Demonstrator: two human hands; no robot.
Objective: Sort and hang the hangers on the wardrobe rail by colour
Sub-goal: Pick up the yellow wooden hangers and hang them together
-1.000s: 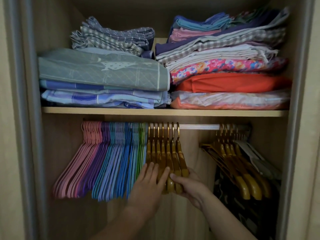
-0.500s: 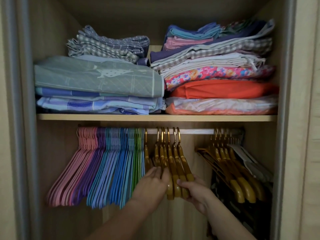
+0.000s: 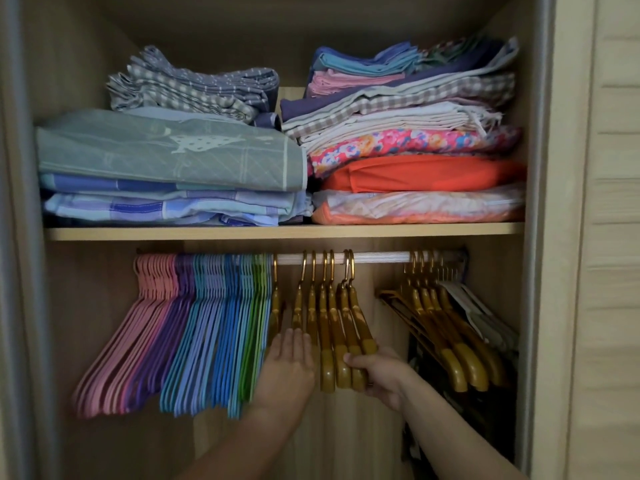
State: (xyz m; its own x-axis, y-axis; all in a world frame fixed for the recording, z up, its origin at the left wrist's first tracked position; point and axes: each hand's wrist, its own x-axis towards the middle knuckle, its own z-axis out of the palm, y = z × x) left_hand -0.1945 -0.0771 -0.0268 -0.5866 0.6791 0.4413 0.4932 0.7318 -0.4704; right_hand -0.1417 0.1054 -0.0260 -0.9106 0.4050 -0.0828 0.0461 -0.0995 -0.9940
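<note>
left hand (image 3: 289,362) lying flat, fingers straight, pressing the gold hangers (image 3: 332,327) toward the green ones | right hand (image 3: 375,370) gripping their lower ends | gold hangers hanging mid-rail (image 3: 377,257), long arms sloping down-right, between both hands | second gold bunch (image 3: 446,327) sitting well right, nearer right hand
</note>
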